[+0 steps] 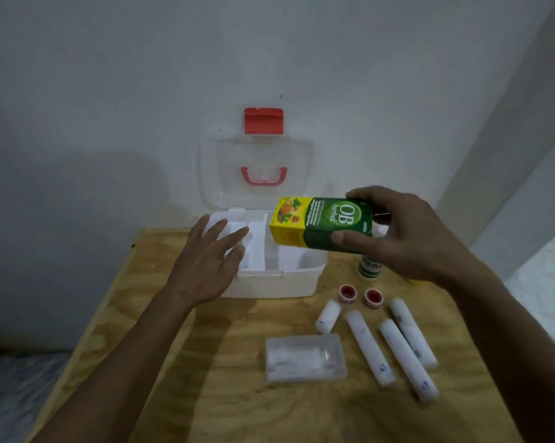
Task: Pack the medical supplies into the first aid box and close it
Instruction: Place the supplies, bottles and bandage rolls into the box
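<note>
Packing has barely begun. My right hand (407, 238) grips the green carton (324, 223) above the first aid box (269, 282); my left hand (205, 260) rests spread on the tray (253, 247). Rolls (370, 348) at 4 o'clock on the surface (205, 394) remain, lid (257, 174) open.

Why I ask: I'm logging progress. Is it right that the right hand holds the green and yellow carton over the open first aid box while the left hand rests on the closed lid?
Not quite. In the head view the right hand does hold the green and yellow carton over the open first aid box, but the left hand rests on the box's inner tray; the lid stands open.

Left hand (207, 262) flat, fingers spread; right hand (407, 238) pinching.
</note>
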`<state>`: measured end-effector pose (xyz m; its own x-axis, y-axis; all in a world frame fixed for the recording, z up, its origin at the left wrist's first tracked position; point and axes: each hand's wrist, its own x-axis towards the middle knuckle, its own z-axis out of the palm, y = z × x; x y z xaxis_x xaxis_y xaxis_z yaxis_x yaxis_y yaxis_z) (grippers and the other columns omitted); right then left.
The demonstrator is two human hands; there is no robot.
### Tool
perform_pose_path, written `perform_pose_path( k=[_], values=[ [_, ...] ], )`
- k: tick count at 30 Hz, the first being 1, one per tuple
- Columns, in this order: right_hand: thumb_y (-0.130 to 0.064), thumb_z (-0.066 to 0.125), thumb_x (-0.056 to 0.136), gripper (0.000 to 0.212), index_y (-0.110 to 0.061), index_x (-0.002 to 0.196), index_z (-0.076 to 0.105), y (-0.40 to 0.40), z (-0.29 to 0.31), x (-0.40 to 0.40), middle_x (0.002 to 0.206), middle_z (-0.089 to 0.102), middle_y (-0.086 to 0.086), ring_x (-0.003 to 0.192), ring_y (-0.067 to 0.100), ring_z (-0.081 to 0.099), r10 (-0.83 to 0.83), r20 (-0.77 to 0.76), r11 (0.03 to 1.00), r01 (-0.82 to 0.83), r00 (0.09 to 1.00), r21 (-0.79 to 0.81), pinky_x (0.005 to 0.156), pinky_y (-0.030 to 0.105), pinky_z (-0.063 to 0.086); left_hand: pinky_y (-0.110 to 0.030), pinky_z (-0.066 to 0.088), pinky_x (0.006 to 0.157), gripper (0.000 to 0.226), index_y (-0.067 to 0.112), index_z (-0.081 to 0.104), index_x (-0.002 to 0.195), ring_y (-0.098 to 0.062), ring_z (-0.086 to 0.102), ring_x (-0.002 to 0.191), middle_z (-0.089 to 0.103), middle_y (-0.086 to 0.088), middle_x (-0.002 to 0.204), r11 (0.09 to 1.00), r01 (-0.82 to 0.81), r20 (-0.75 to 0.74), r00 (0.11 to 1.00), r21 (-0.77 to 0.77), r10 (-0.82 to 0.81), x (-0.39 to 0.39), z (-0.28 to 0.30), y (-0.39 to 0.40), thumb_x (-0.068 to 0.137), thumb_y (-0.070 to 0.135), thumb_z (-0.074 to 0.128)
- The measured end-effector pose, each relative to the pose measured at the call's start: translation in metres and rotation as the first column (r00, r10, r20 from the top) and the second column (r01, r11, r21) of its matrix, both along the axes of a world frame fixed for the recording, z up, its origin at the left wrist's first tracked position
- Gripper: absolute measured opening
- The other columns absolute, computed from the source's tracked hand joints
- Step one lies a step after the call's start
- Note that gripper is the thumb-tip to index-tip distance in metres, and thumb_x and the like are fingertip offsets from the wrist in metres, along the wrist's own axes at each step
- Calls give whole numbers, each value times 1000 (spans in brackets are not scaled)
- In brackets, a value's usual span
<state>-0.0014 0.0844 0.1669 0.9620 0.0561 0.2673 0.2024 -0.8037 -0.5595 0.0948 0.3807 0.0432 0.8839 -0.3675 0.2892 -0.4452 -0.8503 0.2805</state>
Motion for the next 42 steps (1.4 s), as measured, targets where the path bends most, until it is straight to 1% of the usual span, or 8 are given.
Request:
perform_pose_path(
  k=[5,15,21,27,32,35,38,42],
  values=[
    [-47,78,74,65,-22,130,56,-1,-2,42,118,63,-1,100,14,57,5,-107,982,-25,994,-187,79,25,42,-43,5,121,58,40,41,142,-23,16,148,39,-8,152,1000,1,-2,1000,24,-1,6,-7,4,95,58,13],
    [-46,76,75,65,-17,129,54,38,-6,84,117,60,2,96,16,54,82,-253,892,-184,964,-413,78,28,50,-26,-8,115,61,38,45,141,-22,7,149,38,-5,153,998,-20,-11,1000,-66,19,-9,6,-3,91,59,15],
    [-45,78,75,62,-16,125,56,58,-31,102,106,57,-1,90,16,56,120,-340,886,-255,933,-388,72,26,49,-42,8,118,58,40,42,142,-21,4,149,31,3,157,996,-78,-65,995,-46,75,-12,8,-6,91,57,19],
    [-41,82,73,55,-16,118,63,64,-46,109,109,67,0,89,16,61,126,-413,886,-290,902,-362,75,27,53,-41,10,116,62,42,43,140,-21,6,149,33,3,156,995,-80,-69,995,-60,76,-11,6,-5,89,61,15],
    [-37,88,65,57,-15,113,66,71,-52,113,107,68,2,89,20,62,115,-452,827,-337,884,-449,79,35,55,-43,9,116,63,42,43,140,-21,7,149,33,4,156,994,-81,-68,995,-68,77,-10,5,-5,88,63,14],
    [-34,87,68,64,-15,124,62,73,-51,113,119,65,4,100,23,62,128,-470,811,-365,873,-458,86,35,53,-43,10,117,65,42,43,140,-21,6,149,33,3,155,995,-73,-68,995,-73,68,-11,6,-5,87,64,13],
    [-30,81,77,70,-14,138,52,71,-46,113,132,59,5,115,24,58,133,-487,843,-357,863,-403,95,35,49,-44,12,117,67,43,42,140,-21,5,149,32,3,156,994,-81,-84,994,-74,75,-12,8,-6,85,66,11],
    [-17,65,88,50,-13,137,53,70,-45,113,132,61,6,114,22,59,119,-464,948,-239,878,-210,96,35,50,-45,12,117,69,44,41,141,-21,3,149,30,4,157,993,-90,-98,992,-71,83,-13,8,-6,84,67,9]
  ],
)
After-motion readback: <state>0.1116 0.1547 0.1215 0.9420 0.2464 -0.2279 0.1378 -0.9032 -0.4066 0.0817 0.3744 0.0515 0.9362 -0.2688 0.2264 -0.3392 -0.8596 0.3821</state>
